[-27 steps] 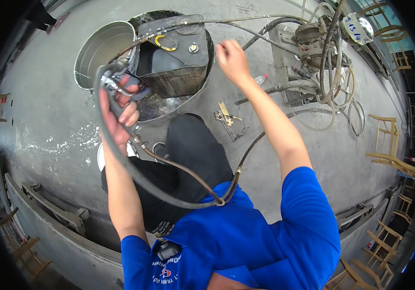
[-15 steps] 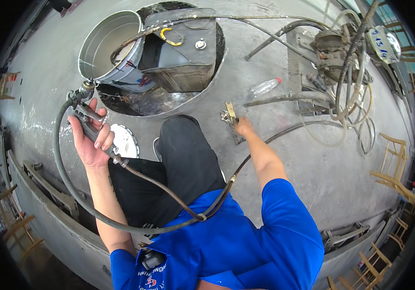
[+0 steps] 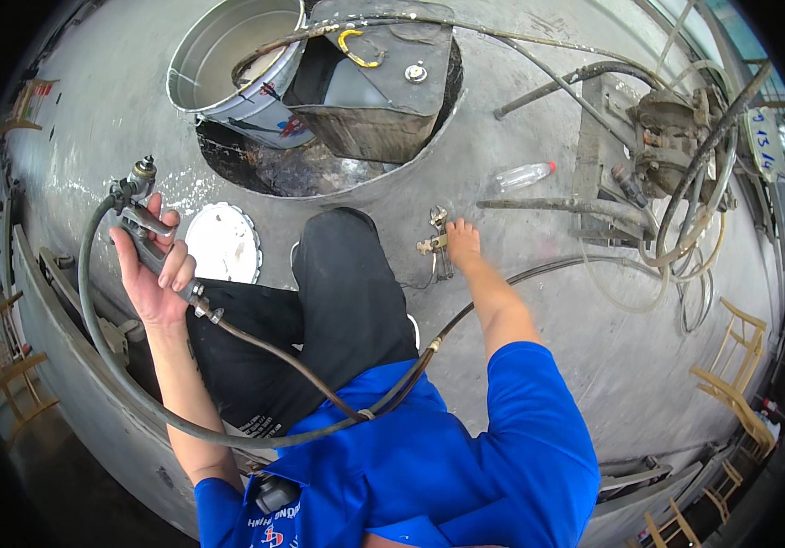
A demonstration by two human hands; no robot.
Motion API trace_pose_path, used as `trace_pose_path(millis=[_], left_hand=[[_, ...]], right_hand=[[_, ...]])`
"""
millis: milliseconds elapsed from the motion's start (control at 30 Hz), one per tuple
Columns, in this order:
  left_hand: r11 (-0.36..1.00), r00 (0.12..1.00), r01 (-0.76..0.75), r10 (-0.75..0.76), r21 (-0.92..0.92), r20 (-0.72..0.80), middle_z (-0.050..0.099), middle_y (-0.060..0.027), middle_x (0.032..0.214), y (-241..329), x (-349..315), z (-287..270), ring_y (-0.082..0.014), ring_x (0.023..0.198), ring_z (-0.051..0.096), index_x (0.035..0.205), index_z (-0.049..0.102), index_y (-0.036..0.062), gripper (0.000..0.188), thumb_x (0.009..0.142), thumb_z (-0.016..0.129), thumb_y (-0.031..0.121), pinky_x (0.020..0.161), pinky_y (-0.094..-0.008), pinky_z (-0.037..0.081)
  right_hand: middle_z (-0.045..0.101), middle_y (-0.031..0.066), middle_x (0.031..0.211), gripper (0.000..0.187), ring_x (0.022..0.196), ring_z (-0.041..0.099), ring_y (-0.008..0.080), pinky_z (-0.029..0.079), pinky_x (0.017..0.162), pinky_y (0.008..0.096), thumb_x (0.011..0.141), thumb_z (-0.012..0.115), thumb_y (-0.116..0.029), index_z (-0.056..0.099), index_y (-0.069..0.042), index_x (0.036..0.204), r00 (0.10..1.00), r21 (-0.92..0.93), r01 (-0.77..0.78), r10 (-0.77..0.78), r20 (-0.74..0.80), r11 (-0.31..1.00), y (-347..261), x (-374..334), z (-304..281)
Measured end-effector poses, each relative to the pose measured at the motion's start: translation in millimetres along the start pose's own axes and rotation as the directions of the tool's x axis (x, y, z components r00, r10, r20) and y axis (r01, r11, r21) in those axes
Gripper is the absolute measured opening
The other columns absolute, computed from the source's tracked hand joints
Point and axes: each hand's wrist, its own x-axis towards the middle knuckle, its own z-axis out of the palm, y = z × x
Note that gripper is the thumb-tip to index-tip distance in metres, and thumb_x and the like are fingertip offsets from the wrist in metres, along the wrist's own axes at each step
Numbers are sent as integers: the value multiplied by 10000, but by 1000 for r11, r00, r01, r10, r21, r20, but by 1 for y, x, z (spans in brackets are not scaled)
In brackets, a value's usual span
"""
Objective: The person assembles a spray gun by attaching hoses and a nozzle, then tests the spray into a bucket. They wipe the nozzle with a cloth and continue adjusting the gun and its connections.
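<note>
My left hand (image 3: pixel 159 274) is wrapped round the grey handle of a spray gun (image 3: pixel 143 239), raised at the left with its nozzle end up. Two hoses run from the gun, a grey hose (image 3: pixel 91 274) from its head and a thinner brown hose (image 3: pixel 265 338) from the handle's base. On the floor to the right of my knee, my right hand (image 3: pixel 463 245) is closed over a small pile of metal tools. An adjustable wrench (image 3: pixel 438 217) and a flat brass-coloured piece (image 3: pixel 429 246) show beside its fingertips; what the fingers grip is partly hidden.
Ahead stand a metal bucket (image 3: pixel 193 78) of pale liquid and a cut-open grey canister (image 3: pixel 365 137) in a shallow round tray (image 3: pixel 319 196). A white lid (image 3: pixel 222 242), a plastic bottle (image 3: pixel 522 176) and a pump with hoses (image 3: pixel 676 137) are also on the floor.
The brass-coloured piece has turned from pointing away to lying sideways, and the wrench head now shows. My right hand has shifted at the tools. My left hand still holds the spray gun.
</note>
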Motion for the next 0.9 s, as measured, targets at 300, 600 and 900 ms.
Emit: trace_pose_path(millis=[300, 600, 900], left_hand=[[999, 998, 0, 2, -33, 63, 600, -145, 1181, -7, 1, 5, -67, 476, 368, 1442, 380, 24, 640, 1026, 370, 511, 418, -215, 312], [999, 991, 50, -52, 16, 125, 617, -128, 1152, -27, 38, 47, -58, 456, 346, 1412, 418, 38, 640, 1025, 330, 540, 412, -209, 298], [1000, 986, 5, -7, 12, 168, 630, -151, 1084, 11, 97, 76, -64, 450, 382, 1376, 457, 38, 688, 1009, 293, 596, 407, -216, 332]], right_hand=[[668, 191, 1041, 492, 947, 667, 366, 511, 813, 495, 911, 510, -114, 406, -84, 1392, 999, 331, -43, 46, -3, 943, 2, -35, -31], [566, -7, 866, 544, 678, 462, 53, 374, 596, 204, 997, 518, -130, 313, -82, 1499, 928, 944, 301, -188, -323, -139, -15, -129, -205], [596, -57, 738, 204, 544, 506, 85, 403, 499, 259, 928, 677, -223, 577, -67, 1013, 740, 750, 623, 144, -657, 225, -63, -167, -326]])
